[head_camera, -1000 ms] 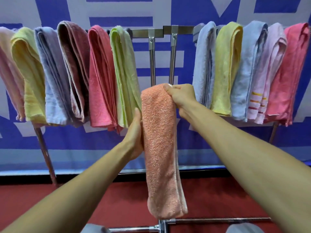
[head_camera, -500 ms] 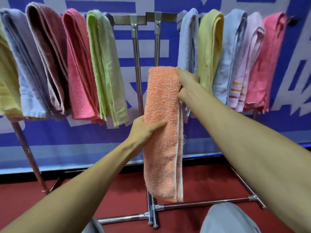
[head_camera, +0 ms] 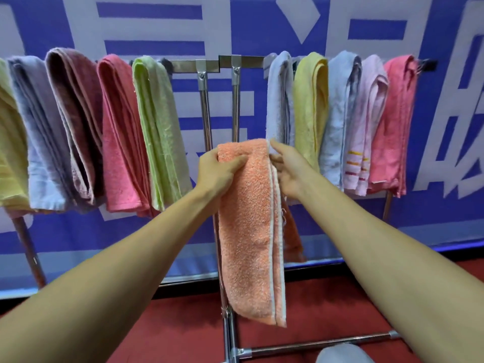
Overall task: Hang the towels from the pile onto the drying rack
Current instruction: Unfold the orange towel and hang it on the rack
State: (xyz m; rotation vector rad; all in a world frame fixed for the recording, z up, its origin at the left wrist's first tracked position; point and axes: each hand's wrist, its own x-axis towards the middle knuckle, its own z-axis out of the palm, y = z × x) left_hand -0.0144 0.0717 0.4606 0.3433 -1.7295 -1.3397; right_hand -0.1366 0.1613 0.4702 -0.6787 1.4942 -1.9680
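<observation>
Head view, single frame.

- Orange towel: centre of the frame, folded lengthwise and hanging straight down. A white border runs down its right edge. Its top fold sits well below the top bar, in front of the two middle uprights; it is not on the bar.
- Left hand: grips the towel's upper left corner, thumb curled across the front face, fingers hidden behind the cloth.
- Right hand: at the towel's upper right edge, fingers fairly straight with their tips against the white border. We cannot tell whether they pinch a layer or only touch it.
- Drying rack: metal, with its top bar across the upper centre. The stretch of bar above the orange towel is bare.
- Left of the gap we count five hung towels: yellow towel, lavender towel, mauve towel, pink towel, green towel.
- Right of the gap, five more: pale blue towel, second yellow towel, blue towel, striped pale pink towel, second pink towel.
- A blue and white banner hangs behind the rack, above a red floor.
</observation>
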